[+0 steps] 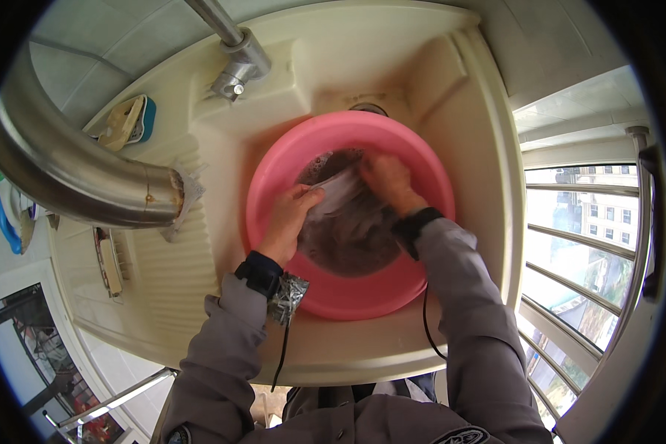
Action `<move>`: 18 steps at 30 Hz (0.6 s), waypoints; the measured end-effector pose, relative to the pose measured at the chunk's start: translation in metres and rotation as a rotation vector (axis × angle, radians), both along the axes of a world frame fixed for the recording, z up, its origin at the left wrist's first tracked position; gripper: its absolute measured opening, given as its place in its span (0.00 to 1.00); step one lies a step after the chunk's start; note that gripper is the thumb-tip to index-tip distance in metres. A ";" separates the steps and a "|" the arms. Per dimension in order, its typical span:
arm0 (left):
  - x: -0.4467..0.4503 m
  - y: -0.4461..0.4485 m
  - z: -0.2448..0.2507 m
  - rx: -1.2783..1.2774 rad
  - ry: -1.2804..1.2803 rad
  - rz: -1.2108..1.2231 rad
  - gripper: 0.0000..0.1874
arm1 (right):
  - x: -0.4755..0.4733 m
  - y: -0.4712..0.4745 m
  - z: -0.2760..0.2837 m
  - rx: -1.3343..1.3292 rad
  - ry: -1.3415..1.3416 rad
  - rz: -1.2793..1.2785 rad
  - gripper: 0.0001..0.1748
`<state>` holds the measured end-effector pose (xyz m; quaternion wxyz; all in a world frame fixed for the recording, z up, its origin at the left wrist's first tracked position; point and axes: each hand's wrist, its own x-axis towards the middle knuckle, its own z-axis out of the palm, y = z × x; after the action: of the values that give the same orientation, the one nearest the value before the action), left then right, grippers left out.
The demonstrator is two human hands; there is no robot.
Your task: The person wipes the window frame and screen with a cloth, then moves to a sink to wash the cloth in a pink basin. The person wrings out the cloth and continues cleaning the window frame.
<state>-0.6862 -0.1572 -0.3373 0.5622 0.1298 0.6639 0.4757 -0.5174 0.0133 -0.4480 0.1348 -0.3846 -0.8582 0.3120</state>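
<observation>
A round pink plastic basin (349, 299) stands in a cream laundry sink (491, 222) and holds murky water with some suds. My left hand (289, 219), at the basin's left side, pinches one end of a pale wet cloth (338, 191) between thumb and fingers. Over the right part of the basin, my right hand (387, 180) is on the cloth's other end; it is blurred and its fingertips are partly hidden. The cloth is stretched between both hands, just over the water. Dark bands with cables sit on both wrists.
A ribbed washboard surface (175, 277) forms the sink's left side. A wide steel pipe (89, 172) reaches in over it. A metal faucet (244, 66) is at the back. Soap dishes (139, 119) and a wire holder with a bar (110, 266) lie left. A barred window (577, 238) is right.
</observation>
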 end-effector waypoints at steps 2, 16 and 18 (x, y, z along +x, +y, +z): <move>0.003 0.004 -0.009 -0.027 -0.049 0.044 0.11 | -0.004 -0.015 0.002 0.100 -0.117 0.058 0.13; 0.034 0.002 -0.004 0.068 -0.495 0.471 0.24 | -0.066 -0.087 0.097 -0.385 0.131 -0.147 0.10; 0.025 -0.002 -0.005 0.069 -0.465 0.463 0.25 | -0.060 -0.083 0.094 -0.241 0.200 -0.023 0.11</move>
<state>-0.6608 -0.1595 -0.3420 0.5709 -0.1175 0.5132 0.6299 -0.5771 -0.0697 -0.3542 0.1762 -0.3746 -0.7925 0.4479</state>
